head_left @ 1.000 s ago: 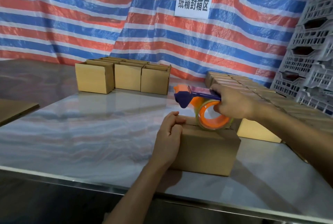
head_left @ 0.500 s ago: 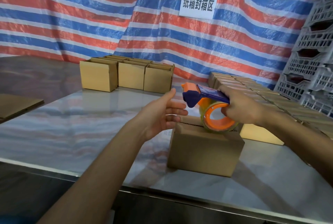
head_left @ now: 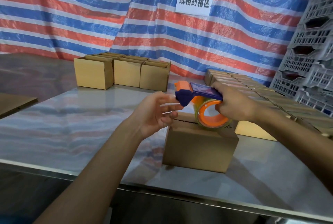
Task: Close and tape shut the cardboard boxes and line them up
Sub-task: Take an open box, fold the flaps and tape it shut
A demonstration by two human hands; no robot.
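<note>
Pulling the tape [head_left: 197, 114] straight along the box [head_left: 200, 144] top should work best. The right hand [head_left: 234, 105] grips the tape gun [head_left: 201, 92] over the box on the table [head_left: 72, 124]. The left hand [head_left: 155, 114] is at the gun's front; whether it pinches tape, I cannot tell.

brown box [head_left: 200, 149], blue-orange dispenser [head_left: 198, 94], striped tarp [head_left: 72, 16]

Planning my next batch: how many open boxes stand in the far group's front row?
3: left box, middle box, right box, side by side; more stand behind, partly hidden.
</note>
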